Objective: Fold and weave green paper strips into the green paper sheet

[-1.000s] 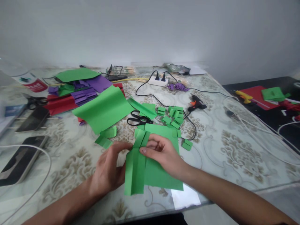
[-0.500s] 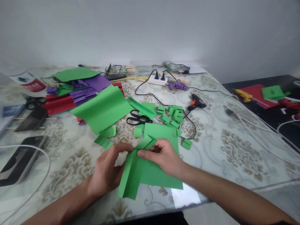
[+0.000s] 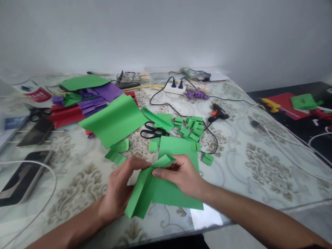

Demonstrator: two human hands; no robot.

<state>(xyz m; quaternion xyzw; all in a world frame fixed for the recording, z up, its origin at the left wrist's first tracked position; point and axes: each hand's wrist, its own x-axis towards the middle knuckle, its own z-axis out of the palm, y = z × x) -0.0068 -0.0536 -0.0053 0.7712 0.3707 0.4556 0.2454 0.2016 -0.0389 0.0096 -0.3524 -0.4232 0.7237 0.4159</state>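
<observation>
A creased strip of green paper [image 3: 140, 193] is held between my two hands, its lower end hanging toward me and its upper end bent to the right. My left hand [image 3: 123, 183] pinches the strip's left edge near the bend. My right hand [image 3: 180, 174] grips the bent part, with the thumb on top and the other fingers partly hidden behind it. Beneath them lies a flat green sheet [image 3: 178, 197]. Small folded green pieces [image 3: 194, 126] are heaped beyond the sheet, and black-handled scissors [image 3: 153, 131] lie left of that heap, partly under paper.
A black glue gun [image 3: 218, 112] with its cord lies at the right, near a white power strip [image 3: 174, 88]. Large green paper [image 3: 116, 119] and purple and red paper [image 3: 90, 105] cover the left. Two phones [image 3: 24, 178] rest at the far left, beside a white cable.
The strip has tilted, its lower end swinging left and its upper end turning more edge-on. Both hands keep their pinch and have shifted only slightly.
</observation>
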